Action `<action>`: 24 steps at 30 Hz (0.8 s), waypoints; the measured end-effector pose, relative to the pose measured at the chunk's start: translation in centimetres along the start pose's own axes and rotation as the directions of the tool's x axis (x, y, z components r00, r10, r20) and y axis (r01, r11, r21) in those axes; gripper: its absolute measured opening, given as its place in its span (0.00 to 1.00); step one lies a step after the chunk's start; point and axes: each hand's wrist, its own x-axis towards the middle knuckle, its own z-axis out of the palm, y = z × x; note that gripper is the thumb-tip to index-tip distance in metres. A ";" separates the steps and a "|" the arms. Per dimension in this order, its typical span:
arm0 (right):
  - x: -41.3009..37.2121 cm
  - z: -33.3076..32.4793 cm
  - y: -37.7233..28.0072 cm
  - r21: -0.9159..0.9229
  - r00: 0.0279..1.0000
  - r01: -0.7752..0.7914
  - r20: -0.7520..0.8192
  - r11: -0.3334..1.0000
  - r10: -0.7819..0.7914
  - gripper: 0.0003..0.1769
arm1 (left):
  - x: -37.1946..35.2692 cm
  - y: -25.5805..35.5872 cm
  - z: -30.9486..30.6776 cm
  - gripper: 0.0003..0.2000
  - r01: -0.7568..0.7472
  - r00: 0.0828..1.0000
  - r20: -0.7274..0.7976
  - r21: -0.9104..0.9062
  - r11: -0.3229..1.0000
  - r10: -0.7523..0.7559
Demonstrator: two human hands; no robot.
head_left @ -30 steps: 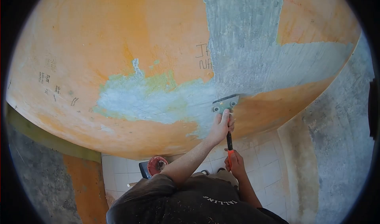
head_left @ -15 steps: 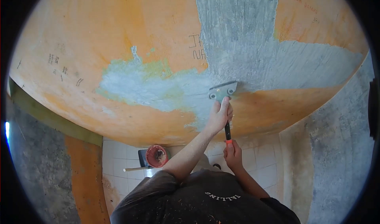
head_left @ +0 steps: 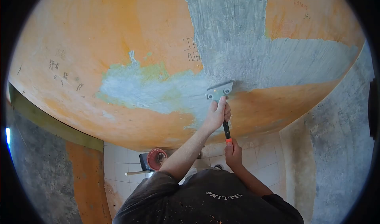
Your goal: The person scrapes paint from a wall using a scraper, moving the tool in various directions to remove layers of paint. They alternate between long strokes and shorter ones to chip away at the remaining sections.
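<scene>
One scraper [head_left: 219, 91], two hands, one bucket; the scraper's metal blade lies flat against the orange wall [head_left: 118, 38], at the edge where the paint gives way to the bare grey patch [head_left: 237, 45]; the left hand [head_left: 217, 115] is curled round the shaft just under the blade, fingers shut tight on it; the right hand [head_left: 233, 152] grips the orange end of the handle lower down, fingers closed; below, on the white tiled floor [head_left: 118, 168], stands a red bucket [head_left: 157, 158], its contents too small to tell; the left forearm partly hides it.
</scene>
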 end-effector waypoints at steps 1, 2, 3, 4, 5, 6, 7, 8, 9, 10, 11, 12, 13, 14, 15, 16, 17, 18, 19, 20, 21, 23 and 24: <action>-0.5 0.4 0.7 0.029 1.000 -0.025 0.007 0.999 0.025 0.15 | -0.1 -0.5 -0.3 0.17 0.023 1.000 -0.015 0.034 0.999 -0.023; -0.9 0.7 1.2 0.057 0.999 -0.051 0.012 0.997 0.051 0.15 | -0.1 -1.0 -0.4 0.17 0.024 1.000 -0.011 0.037 0.999 -0.023; -0.8 0.7 0.8 0.059 0.999 -0.052 0.005 0.997 0.052 0.15 | -0.2 -0.9 -0.1 0.18 0.020 0.999 -0.042 0.040 0.999 -0.018; -0.7 0.5 0.2 0.049 0.999 -0.036 -0.004 0.998 0.036 0.15 | -0.4 -0.8 0.1 0.18 0.020 0.997 -0.073 0.042 0.999 -0.016; -0.8 0.5 -0.1 0.037 1.000 -0.021 -0.006 0.999 0.021 0.15 | -0.3 -0.8 0.1 0.18 0.024 0.997 -0.072 0.040 0.999 -0.022; -1.1 0.6 -0.1 0.033 1.000 -0.026 -0.002 0.999 0.026 0.15 | -0.1 -0.8 -0.1 0.18 0.030 0.999 -0.045 0.064 0.997 -0.027; -1.2 0.7 -0.1 0.071 0.998 -0.060 0.007 0.996 0.060 0.15 | -0.1 -0.7 -0.3 0.19 0.032 0.999 -0.019 0.090 0.995 -0.031; -1.1 0.8 -0.2 0.109 0.996 -0.089 0.016 0.990 0.087 0.15 | -0.1 -0.8 -0.5 0.19 0.029 0.999 -0.022 0.089 0.996 -0.027; -1.0 1.0 0.3 0.110 0.996 -0.085 0.018 0.990 0.084 0.15 | 0.0 -1.0 -0.7 0.19 0.047 0.999 -0.022 0.084 0.995 -0.045; -1.2 1.1 1.0 0.132 0.995 -0.098 0.024 0.986 0.096 0.15 | -0.2 -1.2 -0.8 0.19 0.068 0.998 -0.022 0.078 0.995 -0.067; -1.3 1.3 1.6 0.155 0.994 -0.111 0.029 0.982 0.107 0.15 | -0.3 -1.5 -0.9 0.19 0.068 0.998 -0.022 0.079 0.995 -0.067; -1.3 1.2 1.1 0.156 0.994 -0.108 0.027 0.982 0.105 0.15 | -0.3 -1.4 -0.7 0.19 0.069 0.997 -0.027 0.094 0.993 -0.067; -1.1 1.2 0.6 0.148 0.996 -0.090 0.011 0.985 0.090 0.15 | -0.2 -1.1 -0.6 0.19 0.067 0.997 -0.031 0.111 0.992 -0.064; -1.0 1.2 0.1 0.140 0.997 -0.077 -0.004 0.987 0.078 0.15 | 0.3 -0.6 -0.7 0.19 0.065 0.998 -0.030 0.115 0.991 -0.062; -0.7 1.3 -0.7 0.141 0.997 -0.081 -0.001 0.987 0.082 0.15 | 0.7 0.8 -0.3 0.19 0.040 0.999 0.021 0.108 0.993 -0.043; -0.2 1.3 -1.7 0.139 0.998 -0.053 -0.020 0.989 0.056 0.15 | 0.5 1.3 -0.2 0.18 0.021 0.997 0.067 0.096 0.995 -0.028; -0.2 1.3 -2.2 0.135 0.999 -0.022 -0.037 0.991 0.027 0.15 | 0.1 0.9 -0.3 0.18 0.029 0.998 0.060 0.093 0.995 -0.034; -0.4 1.4 -1.6 0.135 0.999 -0.018 -0.036 0.991 0.024 0.15 | 0.1 0.7 -0.4 0.18 0.040 0.998 0.047 0.097 0.994 -0.045; -0.6 1.3 -0.6 0.134 0.999 -0.038 -0.022 0.990 0.042 0.15 | 0.3 0.5 -0.5 0.18 0.046 0.998 0.039 0.104 0.994 -0.050; -0.8 1.3 0.3 0.133 0.998 -0.056 -0.012 0.990 0.058 0.15 | 0.3 -0.2 -0.6 0.18 0.034 0.998 0.050 0.106 0.994 -0.039; -1.0 1.2 0.1 0.132 0.999 -0.045 -0.020 0.990 0.048 0.15 | -0.2 -0.8 -0.6 0.18 0.058 0.998 0.012 0.092 0.994 -0.059; -1.5 1.1 -0.1 0.067 0.998 -0.051 -0.044 0.996 0.054 0.15 | 0.0 -1.7 -0.8 0.18 0.079 0.997 -0.022 0.076 0.994 -0.077; -1.3 1.2 -0.2 0.065 0.998 -0.048 -0.046 0.997 0.051 0.15 | -0.1 -1.1 -0.6 0.19 0.082 0.997 -0.017 0.062 0.995 -0.081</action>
